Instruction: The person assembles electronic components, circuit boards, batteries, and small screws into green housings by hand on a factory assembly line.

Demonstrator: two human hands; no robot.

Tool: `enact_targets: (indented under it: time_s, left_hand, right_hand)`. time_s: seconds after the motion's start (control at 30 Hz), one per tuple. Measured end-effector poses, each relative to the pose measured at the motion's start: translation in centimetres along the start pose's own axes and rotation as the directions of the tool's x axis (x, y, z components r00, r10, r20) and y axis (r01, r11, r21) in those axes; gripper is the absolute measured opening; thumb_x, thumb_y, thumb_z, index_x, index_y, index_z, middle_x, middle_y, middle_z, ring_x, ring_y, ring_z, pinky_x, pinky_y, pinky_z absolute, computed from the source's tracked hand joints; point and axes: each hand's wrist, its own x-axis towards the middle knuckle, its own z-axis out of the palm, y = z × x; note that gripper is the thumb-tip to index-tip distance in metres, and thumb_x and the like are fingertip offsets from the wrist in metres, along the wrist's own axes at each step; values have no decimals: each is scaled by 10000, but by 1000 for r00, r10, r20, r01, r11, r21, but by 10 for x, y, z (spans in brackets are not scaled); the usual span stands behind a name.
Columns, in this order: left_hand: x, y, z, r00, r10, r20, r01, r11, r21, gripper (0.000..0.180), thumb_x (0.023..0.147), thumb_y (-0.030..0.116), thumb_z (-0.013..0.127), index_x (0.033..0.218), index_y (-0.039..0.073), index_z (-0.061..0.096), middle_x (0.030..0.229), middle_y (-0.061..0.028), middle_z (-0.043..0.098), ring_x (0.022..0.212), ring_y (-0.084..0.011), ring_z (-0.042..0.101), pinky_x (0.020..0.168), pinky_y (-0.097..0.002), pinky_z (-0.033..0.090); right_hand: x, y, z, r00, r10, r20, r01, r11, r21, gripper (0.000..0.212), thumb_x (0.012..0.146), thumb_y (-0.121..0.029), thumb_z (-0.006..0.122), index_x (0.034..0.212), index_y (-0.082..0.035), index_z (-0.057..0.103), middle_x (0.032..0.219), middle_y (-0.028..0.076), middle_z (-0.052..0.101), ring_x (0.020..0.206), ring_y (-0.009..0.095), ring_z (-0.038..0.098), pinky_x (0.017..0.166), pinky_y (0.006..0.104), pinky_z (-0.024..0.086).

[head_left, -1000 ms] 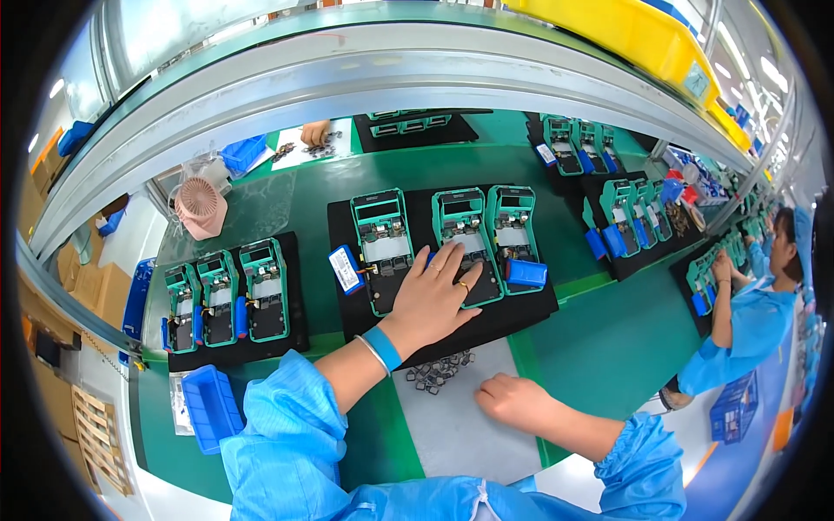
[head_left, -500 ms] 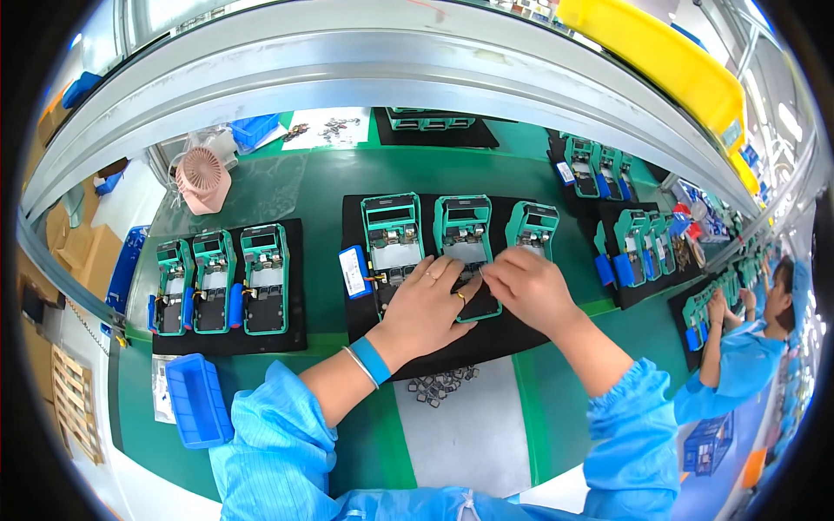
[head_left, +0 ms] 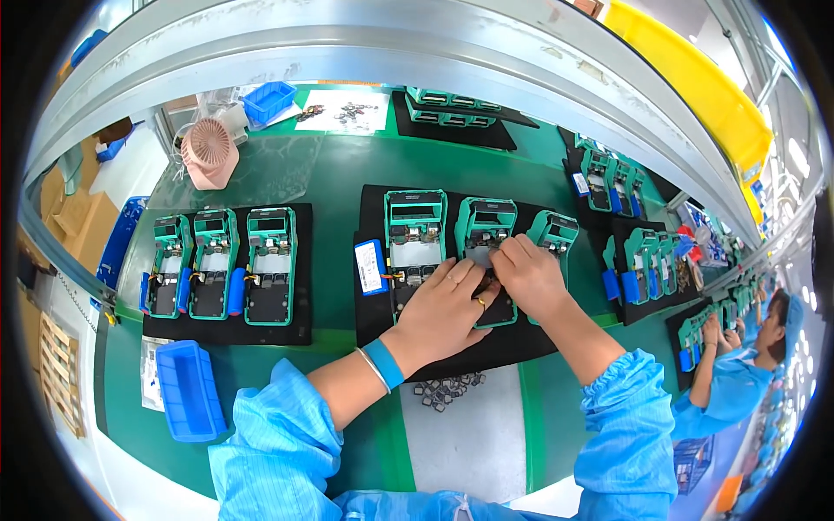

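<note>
**At the middle of the worktop (head_left: 347, 174), the left hand (head_left: 439, 313) and right hand (head_left: 530, 273) meet over the middle housing (head_left: 484, 211)**

The green middle housing lies on a black mat (head_left: 504, 349), well in from the worktop's near edge. The left hand lies palm down with fingers loosely spread across its lower part. The right hand has its fingertips bunched together there; whether they pinch a small part cannot be told, since the knuckles cover the spot. The hands also hide the lower portions of the left housing (head_left: 415, 234) and right housing (head_left: 553, 227).

A metal beam (head_left: 347, 56) stands across the worktop's far side and cuts off the farthest housings (head_left: 452, 117). Toward the near edge, a heap of small parts (head_left: 445, 392) sits on a grey sheet (head_left: 465, 443), too small to make out singly. A blue tray (head_left: 189, 391) lies near the near left corner, a pink fan (head_left: 208, 154) toward the far left one. Off the right side, a co-worker (head_left: 725, 395) appears squeezed by the lens.
</note>
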Motion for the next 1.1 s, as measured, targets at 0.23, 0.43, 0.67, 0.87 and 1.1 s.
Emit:
enact_targets:
  time_s: [0.23, 0.43, 0.67, 0.87, 1.1]
  left_hand:
    - [0, -1, 0, 1000, -3, 16, 3, 1000, -11, 618, 742, 357, 817, 1272, 90, 642, 1250, -133, 512, 1256, -313, 459, 1116, -465, 381]
    - [1, 1, -2, 1000, -7, 20, 7, 1000, 0, 628, 738, 358, 819, 1275, 87, 637, 1243, -132, 511, 1251, -312, 464, 1112, -460, 386]
    - [0, 1, -4, 1000, 6, -1, -6, 1000, 5, 638, 731, 357, 819, 1276, 81, 632, 1226, -134, 510, 1241, -314, 469, 1105, -459, 392]
    - [6, 0, -3, 999, 36, -22, -36, 999, -12, 629, 729, 339, 813, 1251, 39, 632, 1184, -142, 514, 1202, -321, 489, 1085, -432, 408]
    - [-3, -5, 9, 999, -33, -13, 32, 999, -37, 392, 932, 340, 620, 1235, 96, 661, 1341, -152, 517, 1357, -336, 419, 1139, -488, 335]
  right_hand:
    - [5, 5, -3, 994, -1, 111, -1, 1000, 17, 170, 621, -81, 662, 787, -73, 627, 792, 23, 514, 783, 184, 579, 562, 279, 511]
    - [3, 10, -2, 997, -43, 60, 43, 999, 10, 143, 626, -100, 666, 685, -102, 536, 775, 18, 499, 783, 166, 572, 528, 264, 527]
    - [14, 12, -4, 998, 65, 22, -66, 996, 56, 124, 643, -104, 665, 704, -98, 556, 774, 24, 510, 808, 187, 584, 538, 290, 530]
    - [17, 12, -4, 987, 143, 80, -133, 984, -122, 117, 667, -110, 672, 740, -111, 581, 782, 22, 548, 828, 200, 599, 580, 304, 543]
    - [-30, -71, -61, 930, 367, 0, -305, 772, 558, 138, 773, -77, 764, 864, -74, 661, 827, 84, 643, 741, 305, 609, 622, 405, 507]
